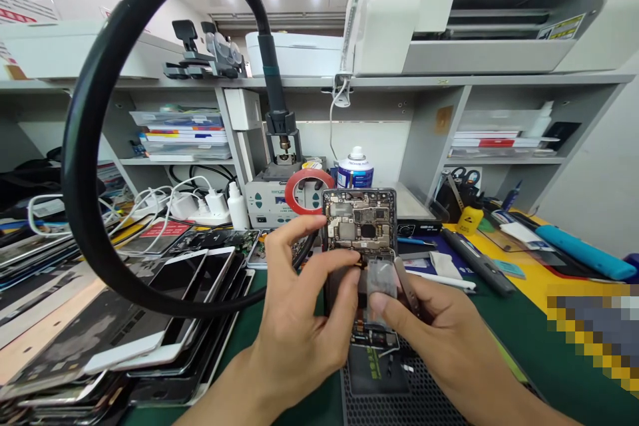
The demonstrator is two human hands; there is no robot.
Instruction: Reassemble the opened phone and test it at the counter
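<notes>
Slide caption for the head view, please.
Opened phone with exposed circuit board: left hand at the phone's edge, right hand holding a thin metal tool and touching a translucent piece.

Opened phone (pixel 360 240), circuit board (pixel 369 215) exposed

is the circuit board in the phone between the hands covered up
No, the circuit board lies bare in the upper part of the phone, with a dark square chip in plain sight.
</notes>
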